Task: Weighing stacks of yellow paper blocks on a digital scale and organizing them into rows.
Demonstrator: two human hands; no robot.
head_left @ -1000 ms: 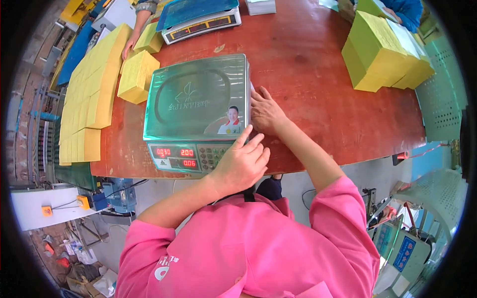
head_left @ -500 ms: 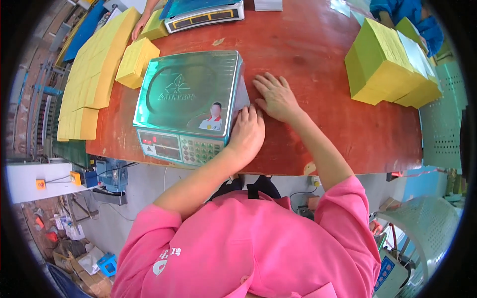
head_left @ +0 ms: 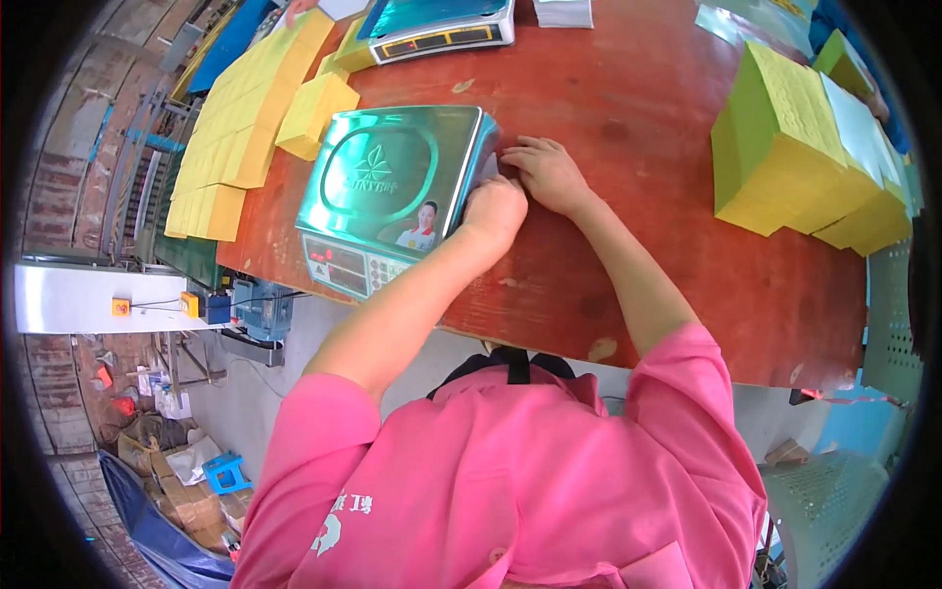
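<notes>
The left hand (head_left: 497, 210) and right hand (head_left: 551, 177), their grip unclear, are beside the near scale (head_left: 378, 172), between yellow stacks (head_left: 245, 113); another scale (head_left: 442, 41) stands beyond.

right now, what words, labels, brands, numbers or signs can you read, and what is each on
Near scale, metal plate: raised emblem and lettering, too blurred by glare to read surely.
Near scale, display: red digits, too blurred to read.
Near scale, keypad: key marks, too small.
Far scale, front strip: marks too small.
Pink shirt: white print, creased and partly legible, not copied out here.
</notes>
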